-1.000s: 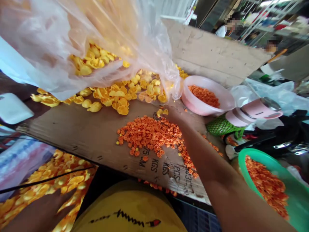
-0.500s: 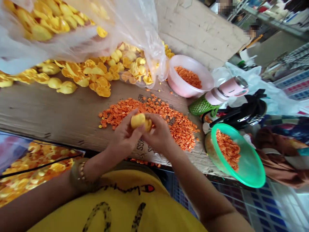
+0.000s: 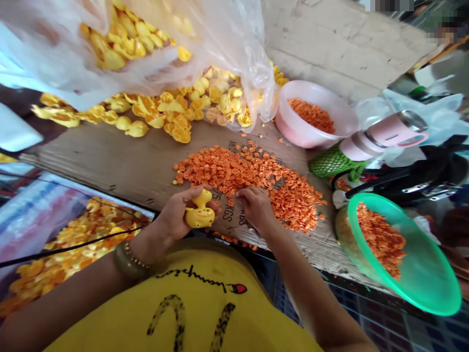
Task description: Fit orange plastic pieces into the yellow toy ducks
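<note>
My left hand [image 3: 176, 215] grips a small yellow toy duck [image 3: 200, 212] near the front edge of a cardboard sheet [image 3: 120, 161]. To its right my right hand [image 3: 256, 205] rests fingers-down at the near edge of a heap of small orange pieces [image 3: 252, 178], pinching among them; whether it holds one I cannot tell. Loose yellow duck shells [image 3: 161, 110] lie along the far side of the cardboard. Above them hangs a clear plastic bag [image 3: 146, 44] with more yellow shells inside.
A pink bowl [image 3: 293, 134] and a green bowl [image 3: 436, 288], both holding orange pieces, stand to the right. Between them lie a pink bottle [image 3: 381, 137] in a green net and black gear. A bin of yellow ducks [image 3: 66, 254] sits at lower left.
Both hands held the yellow duck together half a second ago. The right hand has now let go and moved right onto the orange heap; the left keeps the duck.
</note>
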The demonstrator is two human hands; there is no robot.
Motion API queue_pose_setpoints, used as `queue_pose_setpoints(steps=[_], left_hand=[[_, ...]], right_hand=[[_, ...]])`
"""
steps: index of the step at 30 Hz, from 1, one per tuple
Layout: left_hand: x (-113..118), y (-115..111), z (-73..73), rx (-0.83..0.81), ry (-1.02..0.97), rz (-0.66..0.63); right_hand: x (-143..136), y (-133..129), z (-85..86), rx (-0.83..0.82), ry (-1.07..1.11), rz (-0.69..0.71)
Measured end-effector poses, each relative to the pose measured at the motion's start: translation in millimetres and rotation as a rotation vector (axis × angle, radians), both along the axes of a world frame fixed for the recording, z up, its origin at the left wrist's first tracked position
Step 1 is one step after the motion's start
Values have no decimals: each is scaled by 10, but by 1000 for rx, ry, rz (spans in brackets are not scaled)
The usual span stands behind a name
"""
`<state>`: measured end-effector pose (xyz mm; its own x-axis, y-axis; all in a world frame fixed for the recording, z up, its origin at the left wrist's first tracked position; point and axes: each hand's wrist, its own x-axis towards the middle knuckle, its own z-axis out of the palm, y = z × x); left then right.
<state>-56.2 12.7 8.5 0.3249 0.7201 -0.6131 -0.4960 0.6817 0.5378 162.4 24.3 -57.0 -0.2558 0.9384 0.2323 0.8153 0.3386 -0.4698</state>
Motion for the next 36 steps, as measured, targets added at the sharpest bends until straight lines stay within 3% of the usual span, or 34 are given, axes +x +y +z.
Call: queue_pose_setpoints(steps=[2,4,7,9,11,14,18,21,26,31,36], left_hand=[[-2,2,2,-44,-64,-8],[10,6,4,-85,-104,-1],[54,19,5,-145,-117,27],[96,31,0,-183,-108,53],[138,43,-10,-199,-113,75],[190,54,-34,-184,-138,77],[236,53,-52,-190,-123,88],[261,49,-33,-219,-98,95],[297,46,34,-270,-35,106],[291,44,35,-272,-20,112],[236,15,44,-146,20,149]], right_hand=[[-26,-74,62,5,126,-71],[-97,-167,181,-36,424,-185],[-306,-340,408,-250,921,-287],[-468,-452,522,-392,1083,-287],[-597,-540,563,-406,1089,-274],[-684,-611,499,-273,951,-242],[-650,-633,392,-57,743,-178],[-603,-631,407,72,593,-105],[-639,-663,446,145,451,-42],[-705,-700,392,122,464,-90],[-491,-680,487,-298,769,-173]])
